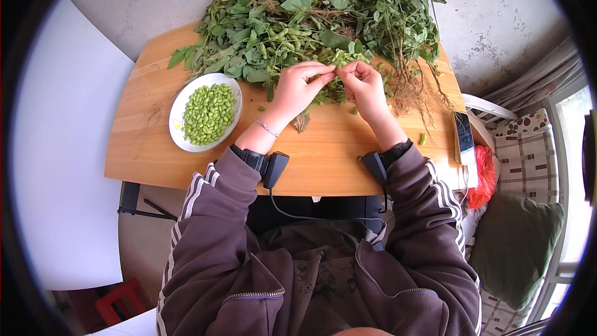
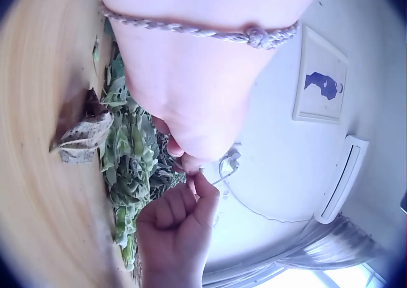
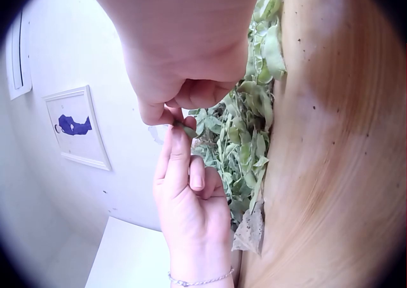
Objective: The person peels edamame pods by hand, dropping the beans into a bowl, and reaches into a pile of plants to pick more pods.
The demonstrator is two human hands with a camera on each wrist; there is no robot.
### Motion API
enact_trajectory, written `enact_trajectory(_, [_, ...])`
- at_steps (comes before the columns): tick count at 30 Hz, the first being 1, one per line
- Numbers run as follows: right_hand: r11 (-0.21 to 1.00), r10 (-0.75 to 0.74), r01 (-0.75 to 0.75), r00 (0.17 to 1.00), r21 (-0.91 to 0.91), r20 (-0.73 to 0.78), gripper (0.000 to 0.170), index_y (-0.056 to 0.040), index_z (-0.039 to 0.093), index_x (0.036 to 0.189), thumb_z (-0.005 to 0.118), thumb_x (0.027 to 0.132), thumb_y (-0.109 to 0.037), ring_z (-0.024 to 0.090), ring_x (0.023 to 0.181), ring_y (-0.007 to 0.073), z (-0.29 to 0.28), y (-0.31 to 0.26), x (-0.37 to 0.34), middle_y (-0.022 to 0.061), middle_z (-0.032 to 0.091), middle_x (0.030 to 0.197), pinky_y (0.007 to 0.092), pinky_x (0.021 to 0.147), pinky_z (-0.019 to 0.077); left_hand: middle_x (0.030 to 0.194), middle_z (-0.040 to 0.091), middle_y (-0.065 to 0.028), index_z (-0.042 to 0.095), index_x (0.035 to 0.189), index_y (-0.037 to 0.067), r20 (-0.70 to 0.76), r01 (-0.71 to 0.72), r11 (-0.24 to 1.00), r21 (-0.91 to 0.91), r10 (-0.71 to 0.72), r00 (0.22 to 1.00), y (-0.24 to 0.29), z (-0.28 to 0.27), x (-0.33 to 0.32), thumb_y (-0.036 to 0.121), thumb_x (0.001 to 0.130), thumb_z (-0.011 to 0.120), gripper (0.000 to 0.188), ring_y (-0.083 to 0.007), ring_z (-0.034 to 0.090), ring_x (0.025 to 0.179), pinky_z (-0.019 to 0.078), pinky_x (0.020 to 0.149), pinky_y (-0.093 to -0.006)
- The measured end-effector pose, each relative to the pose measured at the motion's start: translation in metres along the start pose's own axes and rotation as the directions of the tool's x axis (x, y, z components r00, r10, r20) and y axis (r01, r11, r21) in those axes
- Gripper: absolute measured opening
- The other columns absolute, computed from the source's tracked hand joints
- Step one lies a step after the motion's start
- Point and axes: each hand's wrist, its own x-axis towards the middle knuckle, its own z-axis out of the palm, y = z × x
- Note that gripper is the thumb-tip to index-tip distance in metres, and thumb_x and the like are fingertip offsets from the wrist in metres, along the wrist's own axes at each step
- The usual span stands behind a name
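Observation:
Both hands meet fingertip to fingertip over the far middle of the table. Between them is a small green bean pod [image 3: 189, 132], mostly hidden by fingers. My left hand [image 1: 293, 92] pinches it between thumb and fingers. From the other side my right hand [image 1: 367, 90] pinches at the same pod, its remaining fingers curled in. Just beyond the hands lies a heap of leafy bean plants [image 1: 267, 25] with pods and roots. Left of my left hand, a white plate [image 1: 176, 118] holds many shelled green beans [image 1: 208, 113].
The wooden table [image 1: 311, 162] carries a dry brown leaf [image 1: 301, 122] near my left wrist and a loose pod piece [image 1: 423, 139] at right. A phone [image 1: 463, 137] lies by the right edge. A chair with a dark green cushion [image 1: 519, 249] stands to the right.

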Motion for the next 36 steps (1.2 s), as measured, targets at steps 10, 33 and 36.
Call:
enact_trajectory(10, [0.998, 0.05, -0.05, 0.999, -0.043, 0.0, 0.017, -0.0033, 0.063, 0.092, 0.071, 0.092, -0.019, 0.039, 0.049, 0.0011, 0.003, -0.004, 0.0, -0.0072, 0.051, 0.064, 0.0197, 0.044, 0.0268, 0.079, 0.068, 0.0012, 0.075, 0.105, 0.002, 0.004, 0.196, 0.976, -0.098, -0.197, 0.98, -0.007, 0.0, -0.005, 0.017, 0.092, 0.072, 0.021, -0.0029, 0.049, 0.052, 0.0371, 0.046, -0.0204])
enact_trajectory(33, [0.979, 0.042, -0.047, 0.999, -0.197, -0.028, 0.018, -0.0041, 0.069, 0.097, 0.073, 0.091, -0.021, 0.038, 0.052, 0.0, 0.003, -0.003, 0.002, -0.0092, 0.054, 0.066, 0.0195, 0.046, 0.0272, 0.077, 0.066, -0.0029, 0.069, 0.1, -0.005, 0.169, 0.438, 0.773, -0.46, -0.408, 0.897, -0.011, -0.005, -0.004, 0.008, 0.091, 0.069, 0.016, -0.007, 0.053, 0.056, 0.0395, 0.051, -0.0205])
enact_trajectory(36, [0.98, 0.043, -0.047, 0.999, -0.196, -0.022, 0.018, -0.0041, 0.069, 0.098, 0.073, 0.092, -0.021, 0.038, 0.052, 0.0001, 0.005, -0.008, 0.001, -0.0091, 0.053, 0.065, 0.0195, 0.046, 0.027, 0.077, 0.066, -0.0026, 0.07, 0.098, -0.005, 0.177, 0.438, 0.773, -0.459, -0.403, 0.898, -0.01, -0.007, -0.003, 0.008, 0.09, 0.07, 0.015, -0.0065, 0.052, 0.057, 0.0387, 0.051, -0.0202])
